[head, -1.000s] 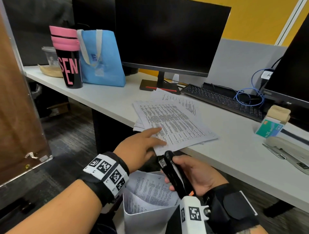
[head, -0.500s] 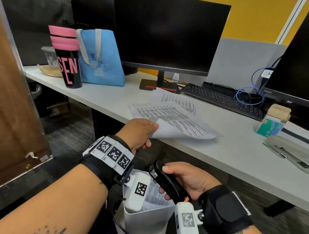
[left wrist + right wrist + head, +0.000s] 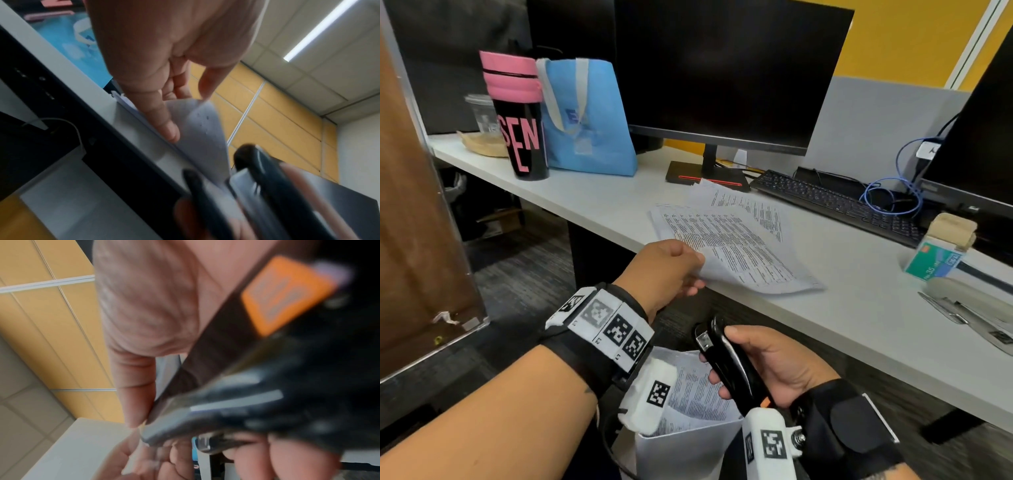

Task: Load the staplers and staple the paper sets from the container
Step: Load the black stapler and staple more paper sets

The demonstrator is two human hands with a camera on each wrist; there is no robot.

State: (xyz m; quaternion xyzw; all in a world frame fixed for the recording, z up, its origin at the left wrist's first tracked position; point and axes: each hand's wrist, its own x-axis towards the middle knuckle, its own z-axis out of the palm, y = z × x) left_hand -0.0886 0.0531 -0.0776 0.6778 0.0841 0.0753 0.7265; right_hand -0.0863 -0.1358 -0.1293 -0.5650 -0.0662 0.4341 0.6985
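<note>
Printed paper sets [image 3: 729,243] lie fanned on the white desk [image 3: 859,301] near its front edge. My left hand [image 3: 671,270] pinches the near corner of the top set, which curls over the desk edge [image 3: 201,133]. Below the desk my right hand [image 3: 767,363] grips a black stapler [image 3: 732,366] with an orange tab [image 3: 287,293], its nose pointing up toward the papers. A white container [image 3: 681,448] holding more printed sheets sits under both hands. A second, pale stapler [image 3: 969,301] lies opened at the desk's right, beside a green staple box [image 3: 931,263].
A monitor [image 3: 726,72] and keyboard [image 3: 835,205] stand behind the papers. A pink-and-black tumbler [image 3: 520,120] and a blue bag [image 3: 589,116] sit at the desk's left. A second monitor [image 3: 983,130] with blue cable is at the right.
My left hand went from pressing flat on the papers to pinching their near corner and pulling it over the desk edge. The right hand with the stapler dropped lower.
</note>
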